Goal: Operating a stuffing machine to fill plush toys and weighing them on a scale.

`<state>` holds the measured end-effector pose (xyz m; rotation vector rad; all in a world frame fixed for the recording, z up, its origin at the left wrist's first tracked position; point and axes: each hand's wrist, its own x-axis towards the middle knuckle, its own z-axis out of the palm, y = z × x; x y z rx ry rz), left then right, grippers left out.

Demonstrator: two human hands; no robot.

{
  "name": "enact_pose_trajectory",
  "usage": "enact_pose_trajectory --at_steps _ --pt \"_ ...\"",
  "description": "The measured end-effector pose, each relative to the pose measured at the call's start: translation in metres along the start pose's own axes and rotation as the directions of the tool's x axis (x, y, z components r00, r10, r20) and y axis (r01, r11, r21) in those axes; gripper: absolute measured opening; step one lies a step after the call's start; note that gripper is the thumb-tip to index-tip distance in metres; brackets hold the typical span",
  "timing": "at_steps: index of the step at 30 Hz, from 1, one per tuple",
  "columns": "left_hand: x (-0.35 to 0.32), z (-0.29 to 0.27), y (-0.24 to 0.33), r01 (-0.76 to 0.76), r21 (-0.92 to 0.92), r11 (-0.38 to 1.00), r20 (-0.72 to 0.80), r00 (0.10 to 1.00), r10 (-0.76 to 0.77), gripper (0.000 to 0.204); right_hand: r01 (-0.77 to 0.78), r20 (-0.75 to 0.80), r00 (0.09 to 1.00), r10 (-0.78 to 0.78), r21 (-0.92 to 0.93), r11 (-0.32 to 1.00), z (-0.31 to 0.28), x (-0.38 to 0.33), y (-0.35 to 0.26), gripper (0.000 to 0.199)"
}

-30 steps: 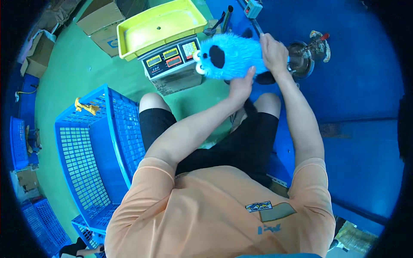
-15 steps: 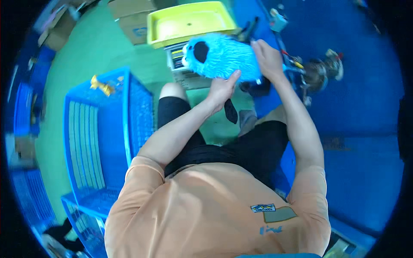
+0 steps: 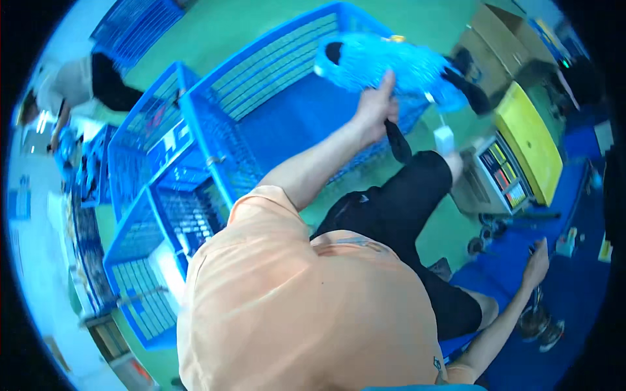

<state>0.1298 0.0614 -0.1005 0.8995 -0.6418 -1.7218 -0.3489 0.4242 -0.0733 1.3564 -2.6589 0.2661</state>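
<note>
A bright blue furry plush toy (image 3: 404, 65) with a black mouth patch and black limbs hangs from my left hand (image 3: 378, 107), whose thumb presses on its fur. It is held over a large blue plastic crate (image 3: 195, 101), near the crate's right side. One black limb dangles below my hand, and a small white tag (image 3: 444, 139) hangs on a string at the toy's other end. Far to the right, my right hand (image 3: 537, 262) is closed by the blue work surface (image 3: 567, 215). Something small and dark shows at its fingers, too small to name.
More blue crates (image 3: 140, 260) stand at the left. Right of my knee, a yellow tray (image 3: 541, 156) leans beside a grey box-shaped device (image 3: 482, 182). Cardboard boxes (image 3: 502, 42) stand behind. Another person (image 3: 78, 85) bends over blue items at the far left.
My view has swung left. My left hand has carried the plush toy over the crate. My right hand has let go of the toy and moved off to the right over the work surface.
</note>
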Motion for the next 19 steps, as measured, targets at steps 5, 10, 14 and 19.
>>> enact_pose_trajectory --at_steps 5,10,14,19 --pt "0.027 -0.128 0.125 -0.383 -0.062 0.922 -0.272 0.895 0.354 0.052 -0.108 -0.035 0.993 0.115 0.165 0.98 0.0 0.011 0.008 0.066" --pt "0.025 -0.273 0.261 -0.661 0.216 0.718 -0.672 0.434 0.601 0.046 -0.211 0.109 0.974 0.199 0.112 0.971 -0.019 0.011 -0.017 0.069" --pt "0.011 -0.387 0.302 -0.518 0.687 0.509 -0.635 -0.088 0.767 0.049 -0.234 0.118 0.969 0.219 0.133 0.963 -0.007 0.01 -0.008 0.06" --pt "0.028 -0.392 0.2 -0.366 0.629 0.686 -0.558 0.402 0.726 0.034 0.337 -0.312 0.908 -0.279 0.149 0.93 0.008 -0.032 -0.046 0.03"
